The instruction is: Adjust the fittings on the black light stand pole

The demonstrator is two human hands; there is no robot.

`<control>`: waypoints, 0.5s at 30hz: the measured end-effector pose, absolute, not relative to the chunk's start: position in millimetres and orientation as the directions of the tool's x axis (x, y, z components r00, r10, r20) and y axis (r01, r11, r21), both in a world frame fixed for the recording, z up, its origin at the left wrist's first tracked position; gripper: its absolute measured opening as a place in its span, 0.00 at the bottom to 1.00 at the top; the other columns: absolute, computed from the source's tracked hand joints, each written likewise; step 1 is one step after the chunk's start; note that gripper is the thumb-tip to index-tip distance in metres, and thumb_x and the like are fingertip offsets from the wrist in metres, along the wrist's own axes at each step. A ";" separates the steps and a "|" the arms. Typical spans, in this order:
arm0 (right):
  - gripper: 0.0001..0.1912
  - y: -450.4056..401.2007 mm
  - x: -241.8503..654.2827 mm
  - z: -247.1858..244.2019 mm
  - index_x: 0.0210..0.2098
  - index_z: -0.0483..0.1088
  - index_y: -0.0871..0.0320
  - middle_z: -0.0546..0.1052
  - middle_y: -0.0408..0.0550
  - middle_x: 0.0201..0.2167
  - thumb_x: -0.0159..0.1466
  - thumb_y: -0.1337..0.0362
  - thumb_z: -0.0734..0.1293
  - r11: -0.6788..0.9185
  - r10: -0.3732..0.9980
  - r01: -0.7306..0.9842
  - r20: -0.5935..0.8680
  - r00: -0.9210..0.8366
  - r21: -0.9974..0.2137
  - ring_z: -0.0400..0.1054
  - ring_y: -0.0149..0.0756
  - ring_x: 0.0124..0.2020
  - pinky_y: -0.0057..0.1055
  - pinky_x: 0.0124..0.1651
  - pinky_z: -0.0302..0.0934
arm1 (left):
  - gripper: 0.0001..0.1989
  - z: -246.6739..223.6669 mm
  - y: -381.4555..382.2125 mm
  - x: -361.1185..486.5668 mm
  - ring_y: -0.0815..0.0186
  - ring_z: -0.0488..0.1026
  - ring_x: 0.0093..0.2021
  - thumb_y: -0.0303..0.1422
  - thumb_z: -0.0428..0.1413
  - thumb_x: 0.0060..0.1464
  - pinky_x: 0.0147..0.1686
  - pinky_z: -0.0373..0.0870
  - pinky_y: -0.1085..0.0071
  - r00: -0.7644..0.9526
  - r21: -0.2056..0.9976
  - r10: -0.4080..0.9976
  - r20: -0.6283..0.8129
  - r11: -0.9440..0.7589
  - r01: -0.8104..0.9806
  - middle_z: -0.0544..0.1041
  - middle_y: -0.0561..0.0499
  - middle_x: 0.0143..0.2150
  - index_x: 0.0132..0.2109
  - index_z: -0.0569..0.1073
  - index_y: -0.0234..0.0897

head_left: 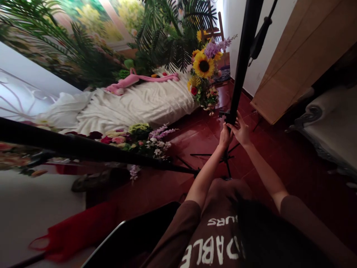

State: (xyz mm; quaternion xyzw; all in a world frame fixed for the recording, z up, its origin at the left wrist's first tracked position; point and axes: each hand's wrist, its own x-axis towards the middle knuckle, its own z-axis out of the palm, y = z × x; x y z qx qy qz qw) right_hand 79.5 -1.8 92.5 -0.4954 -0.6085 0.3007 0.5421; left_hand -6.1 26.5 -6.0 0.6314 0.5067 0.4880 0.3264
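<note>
Floor (181, 134): dark red glossy tile, extending beneath the stand. Blanket (156, 96): off-white, soft, heavily creased, draped over a long low form left of the stand. Panel (304, 52): brown, flat, straight-edged, right of the stand. Stand (242, 63): black, smooth, slender, with splayed legs below; its long axis runs roughly upright, slanted in view, and passes directly between both hands. Neither hand is clearly nearer; both touch it. Pink toy (128, 80): long-limbed, soft-looking, lying on the blanket, well left of the stand. Sunflower (203, 64): yellow petals, dark round centre, left of the stand. Left grip (225, 137): closed round the stand. Right grip (241, 130): curled about the stand's right side; firmness cannot be told. Knob (222, 113): small, black, projecting left from the stand, just above the left grip.
</note>
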 end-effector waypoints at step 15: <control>0.18 -32.7 143.8 74.5 0.53 0.74 0.50 0.77 0.48 0.54 0.64 0.57 0.67 0.305 0.948 0.446 0.315 -0.055 -0.842 0.72 0.41 0.56 0.46 0.62 0.65 | 0.20 -8.3 22.1 -3.7 0.61 0.77 0.41 0.44 0.50 0.63 0.42 0.72 0.67 -0.018 0.897 0.943 0.331 -0.309 0.317 0.77 0.41 0.43 0.56 0.65 0.37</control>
